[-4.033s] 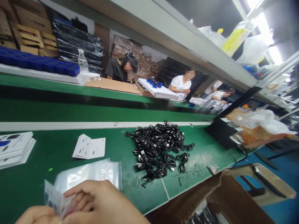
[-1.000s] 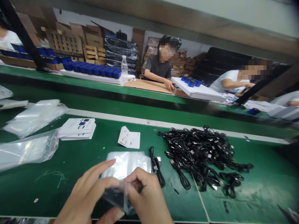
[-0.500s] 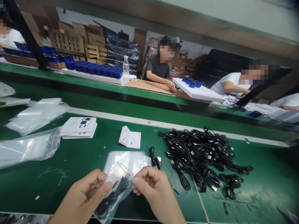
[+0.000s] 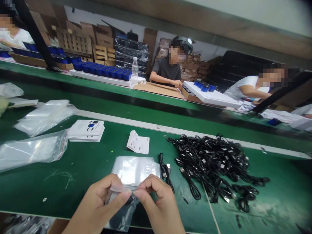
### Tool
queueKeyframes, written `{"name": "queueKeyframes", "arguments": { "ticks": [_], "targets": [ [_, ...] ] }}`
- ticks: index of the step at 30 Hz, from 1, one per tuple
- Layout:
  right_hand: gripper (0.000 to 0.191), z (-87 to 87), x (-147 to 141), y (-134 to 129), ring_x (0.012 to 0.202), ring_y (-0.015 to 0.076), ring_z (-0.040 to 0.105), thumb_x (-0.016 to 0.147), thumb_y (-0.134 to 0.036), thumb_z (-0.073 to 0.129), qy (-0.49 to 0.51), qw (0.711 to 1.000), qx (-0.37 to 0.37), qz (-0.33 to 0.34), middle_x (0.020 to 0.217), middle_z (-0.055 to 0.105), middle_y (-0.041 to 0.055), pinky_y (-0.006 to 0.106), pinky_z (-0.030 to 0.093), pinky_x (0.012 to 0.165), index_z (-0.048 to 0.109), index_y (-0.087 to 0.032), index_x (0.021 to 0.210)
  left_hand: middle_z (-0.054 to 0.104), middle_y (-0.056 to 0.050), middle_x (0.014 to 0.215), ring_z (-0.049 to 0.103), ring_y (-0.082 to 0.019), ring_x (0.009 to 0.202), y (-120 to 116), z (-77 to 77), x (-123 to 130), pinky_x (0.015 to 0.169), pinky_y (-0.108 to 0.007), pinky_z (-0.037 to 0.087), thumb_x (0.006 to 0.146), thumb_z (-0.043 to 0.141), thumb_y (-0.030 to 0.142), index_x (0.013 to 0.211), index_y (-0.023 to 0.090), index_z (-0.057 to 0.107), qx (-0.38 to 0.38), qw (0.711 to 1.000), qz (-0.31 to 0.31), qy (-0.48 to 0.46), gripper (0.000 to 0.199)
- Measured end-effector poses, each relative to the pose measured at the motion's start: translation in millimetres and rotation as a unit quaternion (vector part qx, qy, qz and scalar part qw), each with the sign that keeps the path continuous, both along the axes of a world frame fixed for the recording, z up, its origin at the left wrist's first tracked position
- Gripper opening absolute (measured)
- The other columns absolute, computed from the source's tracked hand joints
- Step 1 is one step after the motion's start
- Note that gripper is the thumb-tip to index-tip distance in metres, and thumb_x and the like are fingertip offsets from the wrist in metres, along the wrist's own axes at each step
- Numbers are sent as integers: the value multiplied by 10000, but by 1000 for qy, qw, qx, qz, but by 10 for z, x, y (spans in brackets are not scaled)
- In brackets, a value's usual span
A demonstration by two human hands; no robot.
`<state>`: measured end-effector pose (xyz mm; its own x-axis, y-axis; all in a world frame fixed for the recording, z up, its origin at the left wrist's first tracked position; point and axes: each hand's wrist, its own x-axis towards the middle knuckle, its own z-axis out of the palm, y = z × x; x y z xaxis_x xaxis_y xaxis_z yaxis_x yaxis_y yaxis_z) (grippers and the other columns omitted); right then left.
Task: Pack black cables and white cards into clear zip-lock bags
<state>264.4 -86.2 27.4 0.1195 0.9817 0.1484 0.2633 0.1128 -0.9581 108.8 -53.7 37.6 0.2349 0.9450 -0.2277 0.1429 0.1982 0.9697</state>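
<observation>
My left hand point(image 4: 107, 198) and my right hand point(image 4: 156, 198) pinch the top edge of a clear plastic bag point(image 4: 122, 216) between thumbs and fingers, their tips nearly meeting. Something dark shows through the bag, partly hidden by my left hand. Beyond my fingers lies a stack of flat clear bags point(image 4: 136, 169) on the green table. One black USB cable point(image 4: 165, 170) rests to the right of that stack. Behind it a folded white leaflet point(image 4: 138, 143) stands partly open.
A heap of black cables point(image 4: 209, 159) covers the right side. On the left are a pile of printed leaflets point(image 4: 86, 130) and bundles of clear bags point(image 4: 34, 149). Across the raised bench, a person point(image 4: 168, 68) works beside trays of blue items point(image 4: 102, 70) and a water bottle point(image 4: 135, 71).
My hands have come together along the bag's top edge, the left moving right to meet the right. The leaflet and cable in the bag are now less visible. The view has shifted slightly.
</observation>
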Motion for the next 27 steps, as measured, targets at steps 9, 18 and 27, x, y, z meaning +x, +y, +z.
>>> {"name": "queueKeyframes", "arguments": {
  "ticks": [9, 18, 27],
  "targets": [
    [201, -26, 62, -34, 611, 111, 515, 881, -192, 482, -80, 995, 50, 26, 654, 524, -18, 194, 384, 574, 526, -187, 686, 575, 30, 621, 494, -118, 560, 35, -30, -137, 511, -188, 390, 775, 537, 599, 791, 206, 652, -41, 997, -46, 56, 409],
    [190, -76, 47, -37, 599, 111, 498, 903, -170, 446, -138, 984, 109, -33, 662, 498, -29, 205, 368, 568, 476, -203, 718, 485, 52, 604, 457, -106, 548, -69, -78, -88, 528, -197, 352, 857, 472, 477, 636, 217, 544, 130, 985, 13, 112, 349],
    [120, -30, 31, -47, 650, 117, 558, 864, -137, 521, -46, 991, 120, 33, 708, 574, -6, 203, 421, 599, 580, -192, 775, 415, 69, 572, 385, -95, 524, -89, -30, -58, 502, -189, 326, 831, 472, 550, 625, 216, 526, 100, 989, 53, 97, 396]
  ]
}}
